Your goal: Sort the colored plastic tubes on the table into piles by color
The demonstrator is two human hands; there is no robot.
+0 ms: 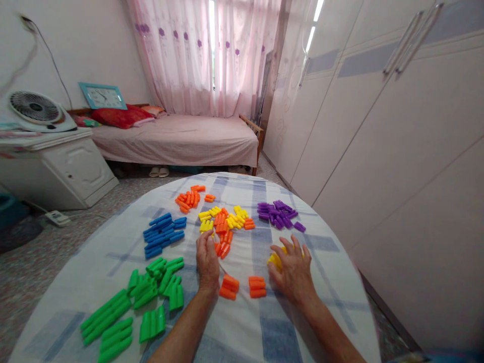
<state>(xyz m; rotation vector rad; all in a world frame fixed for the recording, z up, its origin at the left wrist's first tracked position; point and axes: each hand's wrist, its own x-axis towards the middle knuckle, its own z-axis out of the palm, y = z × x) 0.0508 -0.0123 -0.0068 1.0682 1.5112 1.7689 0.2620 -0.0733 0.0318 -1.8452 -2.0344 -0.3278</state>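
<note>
My left hand [207, 259] rests on edge on the cloth, its fingers stretched out beside a mixed heap of orange pieces [226, 244] and yellow pieces [236, 219]. Nothing shows in its grasp. To the right, my right hand [293, 264] curves its spread fingers over some yellow plastic pieces [275, 260], mostly hidden under the palm. Between my hands lie two ribbed orange plastic blocks [257, 287], apart from each other. All the pieces look like short tubes joined side by side.
Green pieces [153, 325] spread over the near left of the round table [242, 335], with blue pieces [162, 236] behind them. An orange pile [189, 199] sits at the far side, a purple pile [278, 214] at the far right. A bed [181, 138] and wardrobe [351, 131] stand beyond.
</note>
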